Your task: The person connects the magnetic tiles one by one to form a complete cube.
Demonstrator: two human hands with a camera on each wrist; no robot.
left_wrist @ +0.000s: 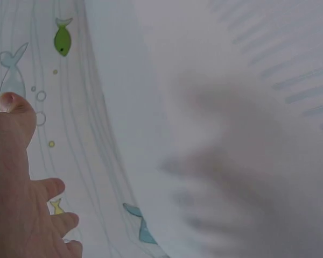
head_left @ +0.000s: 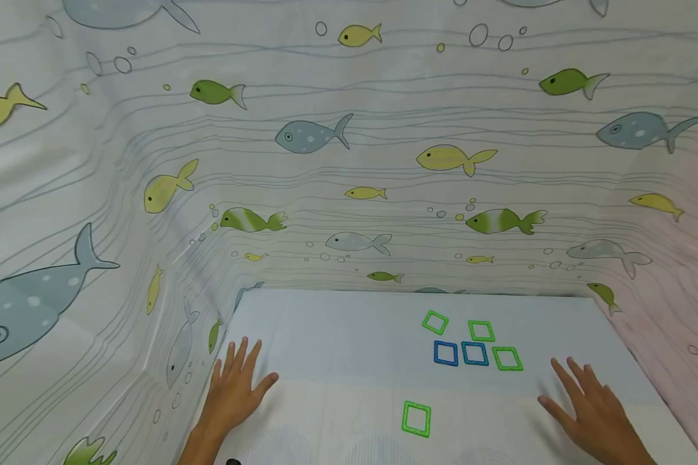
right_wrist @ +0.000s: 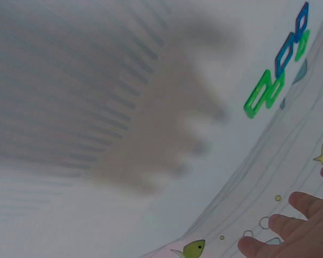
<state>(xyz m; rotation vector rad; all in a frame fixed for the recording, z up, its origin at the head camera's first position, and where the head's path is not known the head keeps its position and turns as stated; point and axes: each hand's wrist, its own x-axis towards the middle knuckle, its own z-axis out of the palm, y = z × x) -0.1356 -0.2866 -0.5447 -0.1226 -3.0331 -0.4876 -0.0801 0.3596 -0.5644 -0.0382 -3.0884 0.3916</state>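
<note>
**2 bare hands spread beside 6 square frames on a white counter**

A person's left hand [head_left: 232, 397] is at the left side of a smooth white counter [head_left: 326, 336], and the right hand [head_left: 596, 413] at its right side. Both are wide open, fingers straight and fanned apart, with nothing in their hold; whether they touch the counter, I cannot tell.

Between them, nearer the right hand, lie 6 hollow square frames. A blue square frame [head_left: 435, 353] and a 2nd blue square frame [head_left: 464, 354] sit side by side. Just to their right is a bright green square frame [head_left: 510, 369], the closest to the right hand. Behind the blue pair are a tilted green frame [head_left: 427, 318] and another green frame [head_left: 483, 340]. The last, a separate green frame [head_left: 405, 418], lies well apart, closer to the viewer.

White wall covering [head_left: 384, 97] printed with green, yellow and blue-grey fish surrounds the counter.
</note>
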